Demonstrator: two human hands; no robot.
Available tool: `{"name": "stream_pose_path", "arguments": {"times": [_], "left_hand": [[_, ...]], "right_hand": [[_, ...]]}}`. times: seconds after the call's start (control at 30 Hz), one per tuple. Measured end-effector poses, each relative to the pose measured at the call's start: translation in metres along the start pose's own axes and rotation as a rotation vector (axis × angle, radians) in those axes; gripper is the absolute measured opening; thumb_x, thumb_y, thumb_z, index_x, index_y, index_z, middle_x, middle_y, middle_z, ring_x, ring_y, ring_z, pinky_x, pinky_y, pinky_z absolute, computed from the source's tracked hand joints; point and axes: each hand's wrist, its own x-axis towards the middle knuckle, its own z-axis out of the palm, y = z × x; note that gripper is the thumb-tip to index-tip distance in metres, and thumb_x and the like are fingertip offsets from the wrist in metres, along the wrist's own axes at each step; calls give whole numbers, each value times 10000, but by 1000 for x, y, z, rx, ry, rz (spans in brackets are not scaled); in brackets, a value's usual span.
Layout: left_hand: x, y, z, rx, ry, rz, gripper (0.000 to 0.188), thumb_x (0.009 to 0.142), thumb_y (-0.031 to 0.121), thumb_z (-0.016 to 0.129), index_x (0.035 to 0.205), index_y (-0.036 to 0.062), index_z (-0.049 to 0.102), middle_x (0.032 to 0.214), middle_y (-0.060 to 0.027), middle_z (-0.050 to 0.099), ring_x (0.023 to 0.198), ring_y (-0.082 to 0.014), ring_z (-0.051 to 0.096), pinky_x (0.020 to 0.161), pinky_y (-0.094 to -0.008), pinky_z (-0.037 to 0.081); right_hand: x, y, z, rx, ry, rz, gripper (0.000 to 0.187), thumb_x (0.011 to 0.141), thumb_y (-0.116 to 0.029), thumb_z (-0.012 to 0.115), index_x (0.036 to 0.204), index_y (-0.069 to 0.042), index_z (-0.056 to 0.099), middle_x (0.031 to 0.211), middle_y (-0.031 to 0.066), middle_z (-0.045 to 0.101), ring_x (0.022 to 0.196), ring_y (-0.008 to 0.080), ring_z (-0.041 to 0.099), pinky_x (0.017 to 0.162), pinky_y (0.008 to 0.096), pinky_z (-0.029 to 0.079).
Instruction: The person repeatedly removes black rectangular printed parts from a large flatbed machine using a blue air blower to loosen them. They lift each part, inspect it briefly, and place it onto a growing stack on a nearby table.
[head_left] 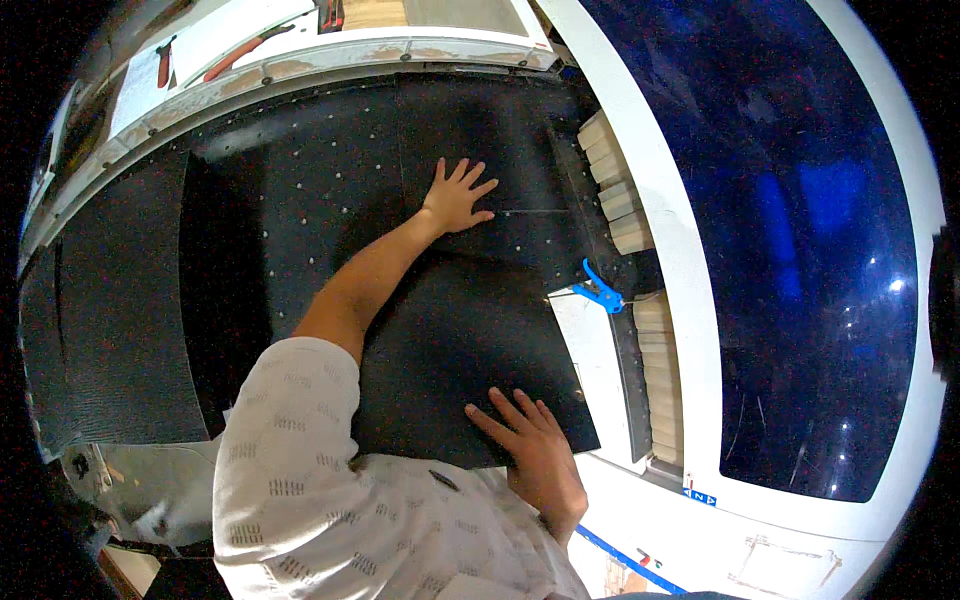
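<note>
The left grip (457,203) and right grip (537,452) both rest, spread wide, on black sheeting (470,330).

The black sheet (460,340) at the centre looks smooth with a dull sheen; the flap (130,320) at nine o'clock is grained like leather. At three, the panel (800,400) is glossy, the blue gun (604,296) plastic-looking. At seven, the shirt (300,440) is matt cloth.
</note>
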Motion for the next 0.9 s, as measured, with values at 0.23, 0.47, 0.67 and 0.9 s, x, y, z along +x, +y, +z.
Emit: {"name": "stream_pose_path", "arguments": {"times": [0.23, 0.47, 0.67, 0.9], "left_hand": [[24, -5, 3, -43, -62, -53, 680, 974, 681, 392, 1555, 328, 367, 1653, -93, 255, 1511, -374, 224, 1173, -687, 129], [63, -17, 20, -75, -5, -102, 692, 928, 689, 479, 1509, 314, 448, 1605, -124, 337, 1460, -416, 308, 1141, -730, 169], [86, 0, 30, -83, 98, -128, 689, 889, 667, 549, 1463, 287, 513, 1572, -146, 380, 1434, -430, 338, 1125, -724, 210], [123, 25, 38, -99, 20, -137, 660, 928, 621, 528, 1492, 280, 486, 1583, -136, 374, 1457, -405, 310, 1154, -701, 157]], "right_hand": [[16, 6, -8, -22, -22, -14, 966, 652, 160, 648, 1478, -319, 503, 1575, 91, 417, 1449, 371, 379, 1223, 509, 271], [30, 12, -18, -3, -48, 3, 929, 682, 136, 652, 1478, -319, 503, 1570, 83, 427, 1444, 374, 388, 1218, 528, 272], [47, 22, -28, 20, -47, -8, 859, 731, 88, 652, 1469, -328, 511, 1570, 76, 428, 1451, 365, 378, 1212, 534, 278], [55, 43, -36, 14, -82, -59, 835, 729, 25, 678, 1468, -327, 511, 1567, 80, 427, 1443, 377, 383, 1200, 543, 292]]}}
